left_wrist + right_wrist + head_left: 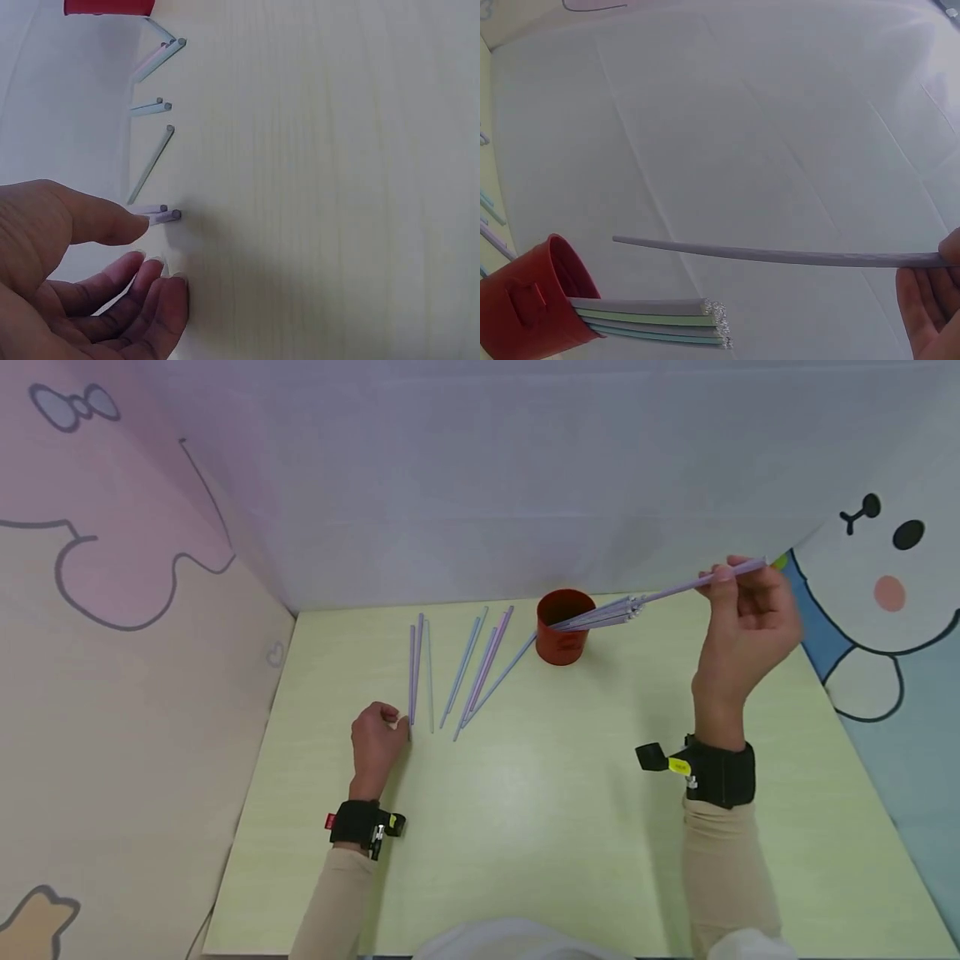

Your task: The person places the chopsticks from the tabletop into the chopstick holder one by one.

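In the head view my right hand [750, 627] is raised over the right side of the table, pinching one end of a slim lilac stick [780, 256]. The stick's far end points left, toward a bundle of pastel sticks [645, 319] with glittery silver ends. That bundle leans out of a red cup [561, 647]. My left hand [375, 739] rests on the table at the near ends of two lilac sticks [412, 672]. Seen from the left wrist, the thumb [109, 221] is right at those ends, with the other fingers loosely bent and apart from it.
Between the left hand and the cup lie a pale green stick [430, 677], blue sticks [460, 672] and pink sticks [495, 652]. One more blue stick [502, 677] slants to the cup's base. Behind the pale table [525, 827] stands a white backdrop [487, 485].
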Tool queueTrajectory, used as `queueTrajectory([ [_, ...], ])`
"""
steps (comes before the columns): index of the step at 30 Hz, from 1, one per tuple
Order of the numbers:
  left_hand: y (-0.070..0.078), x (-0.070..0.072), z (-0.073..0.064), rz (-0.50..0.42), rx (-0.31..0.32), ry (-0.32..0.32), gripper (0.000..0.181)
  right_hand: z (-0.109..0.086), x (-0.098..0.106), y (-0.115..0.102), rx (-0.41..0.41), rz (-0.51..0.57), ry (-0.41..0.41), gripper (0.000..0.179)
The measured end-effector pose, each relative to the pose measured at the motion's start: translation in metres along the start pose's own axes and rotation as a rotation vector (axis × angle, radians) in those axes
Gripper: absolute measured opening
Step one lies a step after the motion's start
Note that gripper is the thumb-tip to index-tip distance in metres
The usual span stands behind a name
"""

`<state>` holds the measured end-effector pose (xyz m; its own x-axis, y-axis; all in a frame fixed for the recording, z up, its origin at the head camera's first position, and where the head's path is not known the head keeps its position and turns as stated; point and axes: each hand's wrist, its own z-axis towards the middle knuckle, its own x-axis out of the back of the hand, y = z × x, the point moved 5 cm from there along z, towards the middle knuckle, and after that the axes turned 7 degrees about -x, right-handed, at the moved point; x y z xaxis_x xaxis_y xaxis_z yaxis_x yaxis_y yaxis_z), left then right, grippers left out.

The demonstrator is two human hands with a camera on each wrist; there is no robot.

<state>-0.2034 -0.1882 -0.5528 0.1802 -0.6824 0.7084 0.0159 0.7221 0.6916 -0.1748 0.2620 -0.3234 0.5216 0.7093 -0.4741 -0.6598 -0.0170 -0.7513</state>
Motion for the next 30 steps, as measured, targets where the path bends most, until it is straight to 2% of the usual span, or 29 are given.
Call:
queueTrajectory([
  [8,0.005,-0.001,0.005,0.028,0.014,-0.010,0.022,0.008,-0.008,-0.015,0.054,-0.061,0.050,0.010],
  [20,0.005,-0.004,0.005,0.087,0.016,-0.032,0.014,0.008,-0.006,-0.006,0.109,-0.158,0.032,0.008],
  [27,0.008,0.001,0.006,0.156,-0.004,-0.024,0.009,0.010,-0.009,-0.003,0.149,-0.204,0.004,0.008],
  [30,0.010,0.003,0.006,0.189,-0.015,-0.031,0.009,0.008,-0.009,0.003,0.130,-0.236,-0.009,0.008],
])
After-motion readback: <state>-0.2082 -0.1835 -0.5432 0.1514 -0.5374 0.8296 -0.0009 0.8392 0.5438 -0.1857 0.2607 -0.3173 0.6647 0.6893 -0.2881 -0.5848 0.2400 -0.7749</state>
